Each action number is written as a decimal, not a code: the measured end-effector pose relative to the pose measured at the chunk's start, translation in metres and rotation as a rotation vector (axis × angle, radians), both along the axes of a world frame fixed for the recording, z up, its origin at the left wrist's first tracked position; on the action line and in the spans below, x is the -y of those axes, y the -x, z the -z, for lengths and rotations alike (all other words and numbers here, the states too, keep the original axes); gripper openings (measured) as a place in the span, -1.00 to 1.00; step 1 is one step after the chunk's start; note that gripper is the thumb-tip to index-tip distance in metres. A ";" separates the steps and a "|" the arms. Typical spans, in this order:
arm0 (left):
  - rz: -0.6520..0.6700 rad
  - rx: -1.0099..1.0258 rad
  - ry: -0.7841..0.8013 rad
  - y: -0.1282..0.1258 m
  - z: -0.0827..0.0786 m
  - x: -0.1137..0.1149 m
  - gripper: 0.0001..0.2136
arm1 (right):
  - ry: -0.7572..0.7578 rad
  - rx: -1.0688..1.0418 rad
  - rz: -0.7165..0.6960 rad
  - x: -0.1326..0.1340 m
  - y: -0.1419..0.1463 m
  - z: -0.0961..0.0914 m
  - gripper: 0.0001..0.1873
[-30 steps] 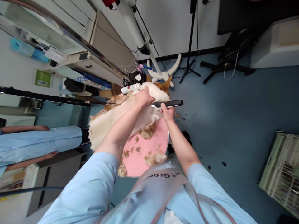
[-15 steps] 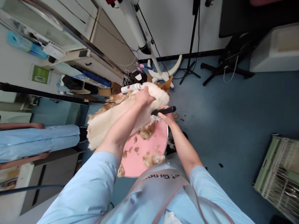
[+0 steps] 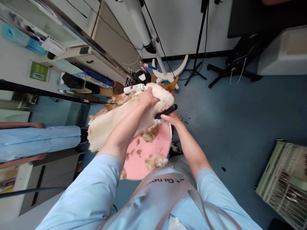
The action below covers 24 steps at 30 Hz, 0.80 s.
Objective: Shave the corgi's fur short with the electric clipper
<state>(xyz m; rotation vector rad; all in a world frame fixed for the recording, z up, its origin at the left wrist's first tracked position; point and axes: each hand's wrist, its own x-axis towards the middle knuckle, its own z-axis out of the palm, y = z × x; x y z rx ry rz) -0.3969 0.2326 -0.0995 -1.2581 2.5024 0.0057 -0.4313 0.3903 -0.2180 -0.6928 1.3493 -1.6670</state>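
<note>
Pink table [image 3: 137, 169] nearest, loose tufts [image 3: 155, 162] scattered; right hand [image 3: 171, 117] closed around black clippers [image 3: 168, 111], angled against the neck fur; pale dog [image 3: 100, 132] over the tabletop, left hand [image 3: 149, 96] laid across its nape, apparently steadying it, finger closure impossible to tell; beyond, white bottle [image 3: 133, 88] beside the dog, probably for easy reach.

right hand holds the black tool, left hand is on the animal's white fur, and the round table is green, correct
Not quite: the round table is pink, not green, as the head view shows. The rest stands: the right hand holds the black tool and the left hand is on the animal's white fur.
</note>
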 end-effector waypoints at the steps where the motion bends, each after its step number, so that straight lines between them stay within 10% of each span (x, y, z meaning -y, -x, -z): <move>1: 0.002 -0.009 0.002 0.000 0.000 0.000 -0.39 | 0.010 -0.048 -0.057 -0.001 0.004 -0.004 -0.69; 4: 0.008 -0.022 -0.001 -0.001 0.001 0.001 -0.39 | 0.026 -0.155 -0.179 -0.004 0.014 -0.014 -0.71; 10: -0.005 -0.012 -0.011 0.000 0.002 0.003 -0.43 | 0.057 -0.088 0.071 -0.003 0.000 -0.014 -0.73; 15: 0.024 -0.072 -0.016 -0.003 0.005 0.000 -0.37 | -0.047 -0.210 -0.183 -0.017 -0.017 -0.017 -0.68; 20: 0.238 -0.178 -0.159 -0.026 -0.019 0.002 -0.15 | -0.041 -0.119 -0.190 -0.074 -0.018 -0.025 -0.74; 24: 0.099 -0.306 -0.015 -0.020 -0.039 0.010 -0.56 | -0.238 0.206 -0.042 -0.144 -0.025 -0.016 -0.75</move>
